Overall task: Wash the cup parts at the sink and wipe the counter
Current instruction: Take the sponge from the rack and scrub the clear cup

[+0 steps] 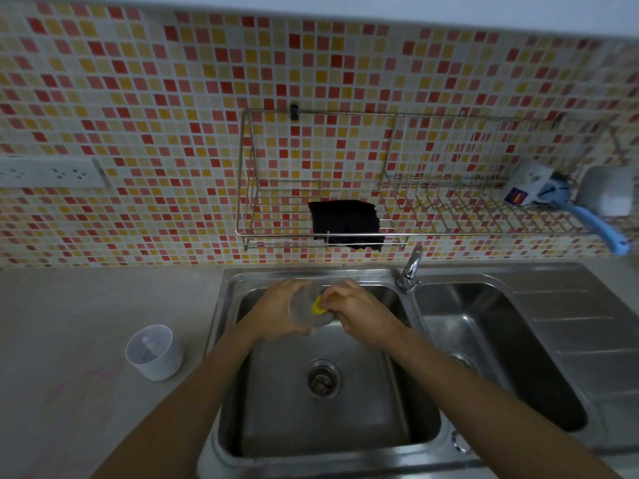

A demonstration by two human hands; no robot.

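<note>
Over the left basin of the steel sink, my left hand grips a clear plastic cup part tilted on its side. My right hand presses a yellow sponge against the part's opening. A white cup part with a thin stem inside stands upright on the grey counter, to the left of the sink. Faint pink marks streak the counter in front of that cup.
The faucet rises between the two basins, with no water seen running. A wire rack on the tiled wall holds a black cloth, a blue-handled brush and a white carton. A drain strainer sits in the left basin.
</note>
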